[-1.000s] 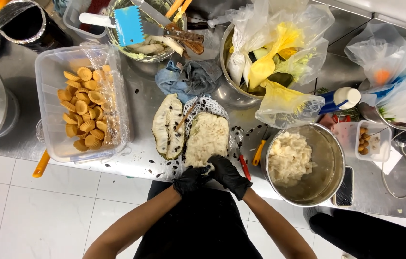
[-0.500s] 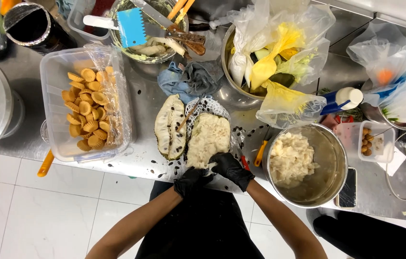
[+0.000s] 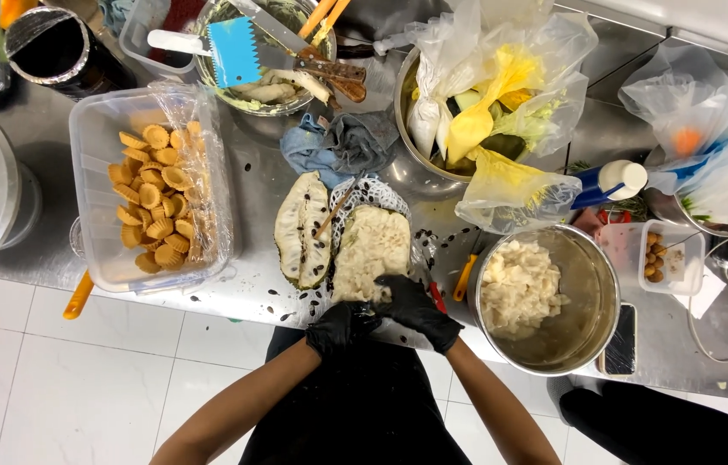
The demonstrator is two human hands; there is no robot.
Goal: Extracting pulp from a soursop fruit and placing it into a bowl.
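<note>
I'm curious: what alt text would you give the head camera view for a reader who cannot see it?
Two black-gloved hands, left hand and right hand, press the near end of a pale fruit half on a steel counter. Beside it lie an emptied fruit shell, a metal pot of white pulp and a plastic tub of small pastry cups.
</note>
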